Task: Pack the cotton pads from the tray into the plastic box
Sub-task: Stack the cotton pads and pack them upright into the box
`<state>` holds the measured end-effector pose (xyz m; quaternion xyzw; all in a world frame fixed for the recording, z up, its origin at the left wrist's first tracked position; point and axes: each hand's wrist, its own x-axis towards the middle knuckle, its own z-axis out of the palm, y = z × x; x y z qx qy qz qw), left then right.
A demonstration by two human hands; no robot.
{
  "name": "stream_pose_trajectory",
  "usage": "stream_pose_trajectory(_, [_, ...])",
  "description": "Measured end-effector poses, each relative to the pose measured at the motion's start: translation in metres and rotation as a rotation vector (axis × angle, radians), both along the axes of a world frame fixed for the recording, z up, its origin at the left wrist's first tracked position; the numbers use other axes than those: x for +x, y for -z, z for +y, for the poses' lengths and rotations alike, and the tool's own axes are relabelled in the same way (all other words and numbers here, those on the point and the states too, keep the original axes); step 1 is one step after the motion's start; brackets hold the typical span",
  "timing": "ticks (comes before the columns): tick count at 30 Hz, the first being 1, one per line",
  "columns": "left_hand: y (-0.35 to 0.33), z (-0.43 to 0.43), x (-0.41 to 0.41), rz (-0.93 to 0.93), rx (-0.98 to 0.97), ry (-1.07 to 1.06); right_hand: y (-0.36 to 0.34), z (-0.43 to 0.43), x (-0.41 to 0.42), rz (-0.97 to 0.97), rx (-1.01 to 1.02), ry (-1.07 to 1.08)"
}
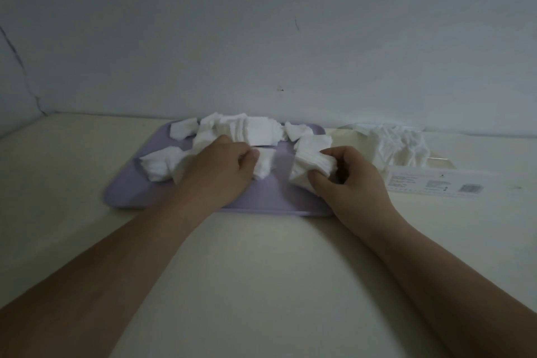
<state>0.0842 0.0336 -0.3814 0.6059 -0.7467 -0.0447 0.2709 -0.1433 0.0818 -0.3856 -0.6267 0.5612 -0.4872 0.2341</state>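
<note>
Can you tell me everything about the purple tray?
The purple tray is flat, smooth, plastic-looking, with rounded corners and a low rim. It lies level on the cream table, near the wall. Piles of white cotton pads cover its far half. Both hands rest over it, the left hand and right hand gripping pads.

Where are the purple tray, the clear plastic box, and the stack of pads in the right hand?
purple tray (261,197), head view, bare near part of its floor.
clear plastic box (436,180), head view, its labelled front wall.
stack of pads (312,161), head view, top of the stack in the right hand (351,180).
</note>
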Motion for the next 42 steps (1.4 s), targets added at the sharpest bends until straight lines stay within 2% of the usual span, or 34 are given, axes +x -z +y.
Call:
stream_pose_trajectory(2, [-0.001,0.004,-0.008,0.107,0.043,0.117,0.0,0.0,0.0,-0.002,-0.005,0.001])
stream_pose_trajectory(7, [-0.007,0.005,-0.012,0.244,0.272,0.055,0.003,-0.002,0.0,0.005,-0.008,0.013])
stream_pose_trajectory(12, [-0.016,0.004,-0.009,0.498,0.479,0.077,0.004,-0.003,-0.001,-0.012,-0.007,0.034])
stream_pose_trajectory(19, [-0.026,0.013,-0.008,0.53,0.573,0.218,0.003,-0.002,-0.002,-0.025,0.008,0.047])
stream_pose_trajectory(22, [-0.03,0.016,-0.006,0.474,0.612,0.273,0.004,-0.002,-0.003,-0.023,0.016,0.046])
stream_pose_trajectory(27, [-0.031,0.016,0.0,0.351,0.614,0.307,0.004,-0.003,-0.003,-0.024,0.023,0.035])
stream_pose_trajectory(30, [-0.026,0.014,0.0,0.444,0.511,0.36,0.004,-0.002,-0.002,-0.039,0.017,0.031])
stream_pose_trajectory(34, [-0.021,0.008,-0.008,0.596,0.263,0.322,0.005,-0.002,-0.002,-0.067,0.029,0.041])
stream_pose_trajectory(37, [-0.022,0.003,-0.005,0.645,0.154,0.275,0.005,-0.003,-0.002,-0.079,0.027,0.065])
stream_pose_trajectory(40, [-0.024,0.003,-0.004,0.743,0.215,0.3,0.006,-0.004,-0.002,-0.075,0.026,0.073])
stream_pose_trajectory(42, [-0.021,0.005,-0.007,0.746,0.284,0.329,0.006,-0.003,-0.003,-0.077,0.026,0.071])
